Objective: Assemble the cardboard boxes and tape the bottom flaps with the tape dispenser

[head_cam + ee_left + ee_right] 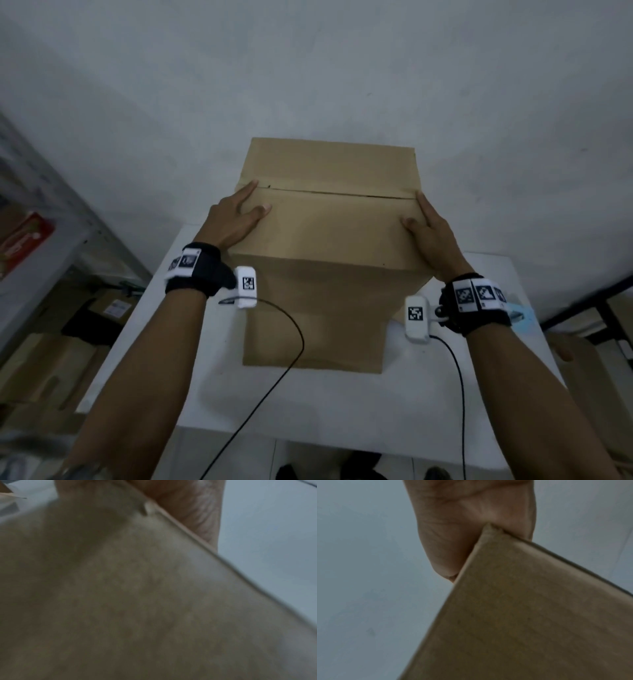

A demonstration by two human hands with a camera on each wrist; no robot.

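Observation:
A brown cardboard box stands upright on the white table, its two top flaps folded flat and meeting at a thin seam. My left hand lies on the near flap's left edge, fingers straight, thumb on top. My right hand mirrors it on the right edge. In the left wrist view the cardboard fills the frame below the left hand. In the right wrist view a corner of the box presses into the palm of the right hand. No tape shows on the seam.
A pale blue object lies on the table behind my right wrist, mostly hidden. A metal shelf stands at the left with cardboard boxes below it. More cardboard leans at the right. A grey wall is behind.

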